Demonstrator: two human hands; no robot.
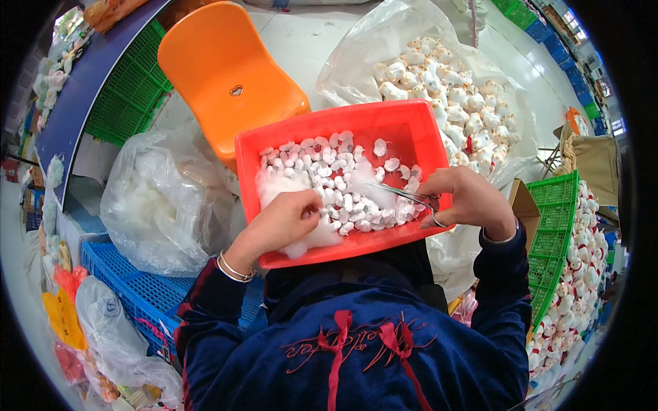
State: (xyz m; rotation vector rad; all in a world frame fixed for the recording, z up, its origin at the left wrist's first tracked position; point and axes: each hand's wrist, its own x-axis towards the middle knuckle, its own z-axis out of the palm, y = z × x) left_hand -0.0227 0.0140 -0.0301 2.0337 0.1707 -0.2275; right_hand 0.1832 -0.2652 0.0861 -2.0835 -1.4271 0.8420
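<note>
The right hand [469, 197] grasps a metal tool [404, 194], tip left of its fingers at white fluff [370, 186] in the red tub [336, 114]; the left hand [282, 216] curls, holding I cannot tell what. Red script [363, 346] crosses the blue top [274, 380].

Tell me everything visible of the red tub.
The red tub is rectangular, open-topped and apparently plastic. It sits slightly askew, close to the person's torso. Small white pieces and white fluff cover much of its floor; bare red shows toward the far right. The left hand is over its near-left part; the right hand is at its right side, contact unclear.
</note>
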